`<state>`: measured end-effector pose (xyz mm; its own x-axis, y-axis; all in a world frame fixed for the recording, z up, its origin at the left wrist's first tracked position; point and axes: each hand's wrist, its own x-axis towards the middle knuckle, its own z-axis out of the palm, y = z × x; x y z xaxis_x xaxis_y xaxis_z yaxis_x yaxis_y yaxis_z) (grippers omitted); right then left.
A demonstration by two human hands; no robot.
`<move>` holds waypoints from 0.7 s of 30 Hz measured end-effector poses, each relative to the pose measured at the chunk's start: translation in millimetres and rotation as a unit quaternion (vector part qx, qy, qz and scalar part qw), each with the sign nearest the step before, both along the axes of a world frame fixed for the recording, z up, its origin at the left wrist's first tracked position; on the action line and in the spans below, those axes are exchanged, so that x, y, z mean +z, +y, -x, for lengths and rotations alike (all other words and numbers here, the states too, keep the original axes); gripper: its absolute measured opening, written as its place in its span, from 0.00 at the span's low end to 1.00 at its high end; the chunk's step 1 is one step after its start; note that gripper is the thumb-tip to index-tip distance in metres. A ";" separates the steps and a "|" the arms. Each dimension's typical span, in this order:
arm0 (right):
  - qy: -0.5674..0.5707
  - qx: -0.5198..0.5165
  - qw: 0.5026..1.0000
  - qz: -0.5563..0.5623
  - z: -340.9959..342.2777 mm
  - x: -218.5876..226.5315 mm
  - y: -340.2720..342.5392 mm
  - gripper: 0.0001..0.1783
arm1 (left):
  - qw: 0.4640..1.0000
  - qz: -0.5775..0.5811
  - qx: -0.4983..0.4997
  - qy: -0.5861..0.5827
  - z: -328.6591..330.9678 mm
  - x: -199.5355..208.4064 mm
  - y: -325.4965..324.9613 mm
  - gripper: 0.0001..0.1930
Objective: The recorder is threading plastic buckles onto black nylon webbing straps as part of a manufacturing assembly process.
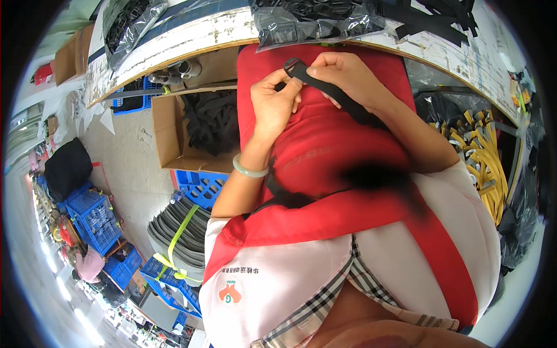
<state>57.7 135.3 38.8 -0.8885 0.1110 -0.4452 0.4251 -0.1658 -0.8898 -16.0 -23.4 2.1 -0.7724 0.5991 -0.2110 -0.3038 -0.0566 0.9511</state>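
A black webbing strap point(332, 90) is held in front of me over my red apron point(325, 142). At its upper left end sits a small dark piece, perhaps a buckle point(291, 65), too small to tell. My left hand point(275, 103), with a pale bangle on the wrist, pinches close below that end. My right hand point(346, 75) grips the strap just to the right, thumb on top. From there the strap slants down to the right and passes under my right forearm. Part of what lies between my left fingers is hidden.
Before me runs a worn white table point(214, 30) bearing plastic bags of black parts point(316, 23) and loose black straps point(432, 24). Below left stands a cardboard box point(168, 136) of black straps. Yellow straps point(487, 162) hang at right; blue crates point(96, 217) stand left.
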 end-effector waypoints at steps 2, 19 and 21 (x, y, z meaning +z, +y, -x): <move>0.026 -0.011 0.998 0.050 -1.1 -6.0 1.6 0.10 | 1.000 -0.009 0.002 -0.009 -1.6 -0.8 2.2 0.03; 0.055 -0.093 0.983 0.148 -2.2 -11.4 -9.4 0.12 | 0.947 0.074 0.061 0.308 -8.1 -14.2 5.9 0.08; 0.063 -0.110 0.980 0.152 -2.0 -11.3 -10.7 0.12 | 0.948 0.081 0.060 0.301 -8.3 -14.6 5.9 0.08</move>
